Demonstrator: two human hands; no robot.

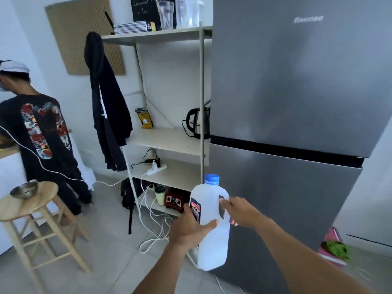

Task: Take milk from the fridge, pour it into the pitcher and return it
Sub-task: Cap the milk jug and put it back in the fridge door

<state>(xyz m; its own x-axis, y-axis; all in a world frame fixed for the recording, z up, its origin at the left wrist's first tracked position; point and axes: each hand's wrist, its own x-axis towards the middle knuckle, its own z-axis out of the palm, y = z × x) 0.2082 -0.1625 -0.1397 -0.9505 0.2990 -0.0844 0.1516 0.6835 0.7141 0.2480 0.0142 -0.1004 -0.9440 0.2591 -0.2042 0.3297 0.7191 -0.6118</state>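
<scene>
Both hands [192, 224] hold milk jug [214, 230] (blue cap on); fridge [297, 102] closed

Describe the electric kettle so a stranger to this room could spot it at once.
Start at the tall grey steel fridge and look left to the pale open shelving unit beside it. On the middle shelf, tight against the fridge's side, stands the steel kettle with black handle. The only other item on that shelf is a small yellow box.
</scene>
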